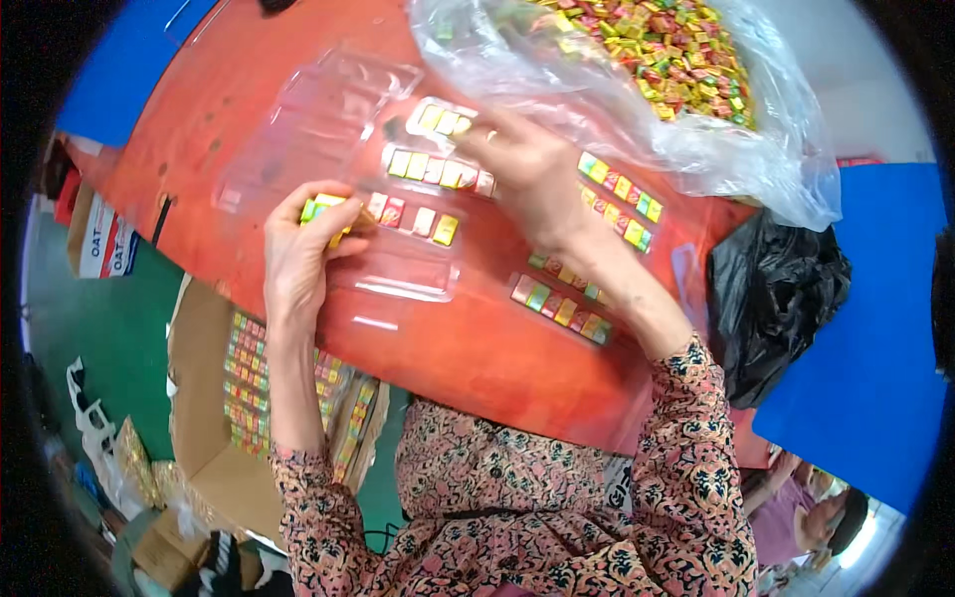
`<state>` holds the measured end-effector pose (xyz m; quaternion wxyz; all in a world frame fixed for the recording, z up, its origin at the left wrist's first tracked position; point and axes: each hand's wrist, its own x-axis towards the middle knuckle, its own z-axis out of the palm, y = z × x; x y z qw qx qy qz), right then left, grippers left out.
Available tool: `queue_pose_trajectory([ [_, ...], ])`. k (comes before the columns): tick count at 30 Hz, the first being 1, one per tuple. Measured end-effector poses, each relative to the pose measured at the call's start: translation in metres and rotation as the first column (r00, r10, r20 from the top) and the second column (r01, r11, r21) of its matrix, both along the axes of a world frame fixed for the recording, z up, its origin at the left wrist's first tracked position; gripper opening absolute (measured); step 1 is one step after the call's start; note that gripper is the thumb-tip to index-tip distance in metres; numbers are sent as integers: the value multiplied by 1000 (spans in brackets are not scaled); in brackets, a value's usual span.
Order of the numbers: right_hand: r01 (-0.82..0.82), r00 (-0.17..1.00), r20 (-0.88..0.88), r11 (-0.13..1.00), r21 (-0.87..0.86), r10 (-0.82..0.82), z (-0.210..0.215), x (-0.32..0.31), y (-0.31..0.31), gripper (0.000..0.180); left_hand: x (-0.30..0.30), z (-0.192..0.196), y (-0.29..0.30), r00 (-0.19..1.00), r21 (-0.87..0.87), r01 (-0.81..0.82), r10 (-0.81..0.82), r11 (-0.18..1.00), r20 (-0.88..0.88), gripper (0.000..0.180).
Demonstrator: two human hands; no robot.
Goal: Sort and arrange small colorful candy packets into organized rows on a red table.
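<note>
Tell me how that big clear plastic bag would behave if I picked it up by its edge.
The clear plastic bag is probably floppy, since its film lies in loose creases. It would likely feel heavy, given the many small wrapped pieces heaped inside. Those may spill if it tips, as the top appears spread open.

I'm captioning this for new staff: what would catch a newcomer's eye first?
First, the clear bag holding many small yellow, red and green pieces, top right. Next, the red-orange tabletop across the middle, where the left hand grips similar pieces at a partly filled clear tray.
</note>
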<state>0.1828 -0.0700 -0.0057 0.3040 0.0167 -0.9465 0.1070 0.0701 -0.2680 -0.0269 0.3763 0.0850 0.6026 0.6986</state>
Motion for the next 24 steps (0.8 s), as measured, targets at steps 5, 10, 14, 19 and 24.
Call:
queue_pose_trajectory([
  [5,507,849,-205,860,55,-488,42,28,135,14,2,0,-2,995,36,-54,51,998,86,18],
  [10,572,807,244,814,-100,-537,8,47,206,25,4,5,-7,968,66,-74,56,995,243,22],
  [14,529,839,49,834,154,-541,2,56,229,23,6,6,-2,976,60,-118,104,991,189,21],
  [19,443,897,203,808,-390,-393,41,33,122,16,2,2,-6,989,13,-139,139,990,49,19],
  [24,116,920,375,841,-528,109,32,17,9,12,6,-4,0,989,-17,-106,104,994,-110,19],
])
